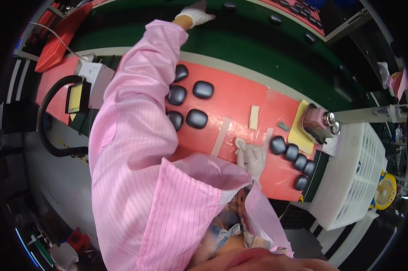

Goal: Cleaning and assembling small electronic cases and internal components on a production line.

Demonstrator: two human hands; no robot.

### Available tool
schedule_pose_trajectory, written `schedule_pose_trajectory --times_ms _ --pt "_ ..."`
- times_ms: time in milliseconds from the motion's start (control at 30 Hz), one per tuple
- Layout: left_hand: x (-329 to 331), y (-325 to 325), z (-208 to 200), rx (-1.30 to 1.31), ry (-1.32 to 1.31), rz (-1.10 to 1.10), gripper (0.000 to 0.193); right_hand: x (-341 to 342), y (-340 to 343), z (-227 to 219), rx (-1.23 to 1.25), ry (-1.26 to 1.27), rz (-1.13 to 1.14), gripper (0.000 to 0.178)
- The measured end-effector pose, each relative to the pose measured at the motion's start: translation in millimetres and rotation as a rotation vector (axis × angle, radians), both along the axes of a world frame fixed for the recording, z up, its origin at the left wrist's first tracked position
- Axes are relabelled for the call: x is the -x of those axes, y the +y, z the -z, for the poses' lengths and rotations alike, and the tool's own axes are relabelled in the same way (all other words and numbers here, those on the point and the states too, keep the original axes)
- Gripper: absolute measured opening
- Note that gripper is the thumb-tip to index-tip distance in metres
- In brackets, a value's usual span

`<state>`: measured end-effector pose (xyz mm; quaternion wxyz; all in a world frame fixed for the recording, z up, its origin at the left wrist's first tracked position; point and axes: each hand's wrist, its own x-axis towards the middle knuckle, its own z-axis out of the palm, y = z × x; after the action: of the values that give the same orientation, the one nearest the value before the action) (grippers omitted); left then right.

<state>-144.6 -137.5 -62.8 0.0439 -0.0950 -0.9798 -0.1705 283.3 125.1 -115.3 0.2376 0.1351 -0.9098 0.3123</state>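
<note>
My left hand [197,16], in a white glove, reaches far out over the green conveyor belt [231,43]. Its fingers look stretched out, partly cut off by the top edge, and I see nothing held in them. Close to my body, my right hand [253,160], also gloved, is pinched on a small cream-coloured pad [240,142] above the red work mat [233,97]. Dark rounded cases [203,90] lie beside my left sleeve, some partly hidden by it. More cases [278,145] form a slanting row to the right of my right hand.
Dark cases [275,18] ride on the belt. Pump bottles [319,119] stand by a yellow cloth [299,131], with a cream strip [254,118] and a small green block [283,126] nearby. A white slotted crate [348,176] is at the right, a boxy device [95,81] at the left.
</note>
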Motion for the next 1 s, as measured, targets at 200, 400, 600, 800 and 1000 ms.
schedule_pose_trajectory --times_ms 200,400,600,800,1000 --pt "70.3 37.9 51.1 0.131 0.407 -0.156 0.083 3.5 -20.8 -6.6 0.106 -0.038 0.029 0.021" --pt "92.7 149.2 51.8 0.077 0.418 0.093 0.060 1.6 16.0 3.7 0.544 -1.178 0.170 0.030" --pt "104.6 206.1 62.6 0.066 0.445 0.160 0.055 -3.7 8.7 23.3 0.281 -0.597 -0.005 0.032" --pt "25.8 195.0 6.8 -0.043 0.016 0.480 0.052 -7.0 21.9 15.2 0.214 -0.664 -0.110 0.045" --pt "-188.2 86.7 -48.0 0.129 -0.084 0.943 0.062 3.2 -1.4 -0.9 0.045 -0.078 0.011 0.040"
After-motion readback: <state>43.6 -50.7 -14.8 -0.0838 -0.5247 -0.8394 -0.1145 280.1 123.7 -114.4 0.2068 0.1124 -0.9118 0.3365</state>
